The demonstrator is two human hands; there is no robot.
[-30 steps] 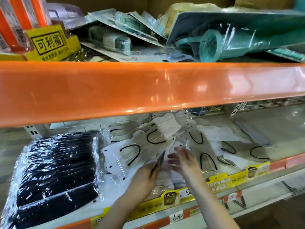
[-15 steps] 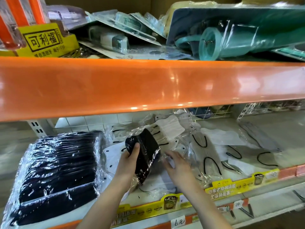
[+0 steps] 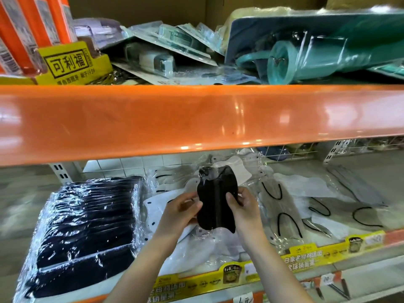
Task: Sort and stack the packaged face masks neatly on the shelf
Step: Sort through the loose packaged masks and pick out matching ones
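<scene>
Black mask pack (image 3: pixel 215 199), crinkly clear film, upright: left hand (image 3: pixel 180 209) grip pinches 9 o'clock edge, right hand (image 3: pixel 244 207) grip 3 o'clock.

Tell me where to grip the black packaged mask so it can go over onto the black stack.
Grip the black packaged mask at its long side edges, coming from the front, as the left hand and right hand do now. It stands upright and is thin and floppy in loose film, so both edges likely keep it flat for the black stack.
</scene>
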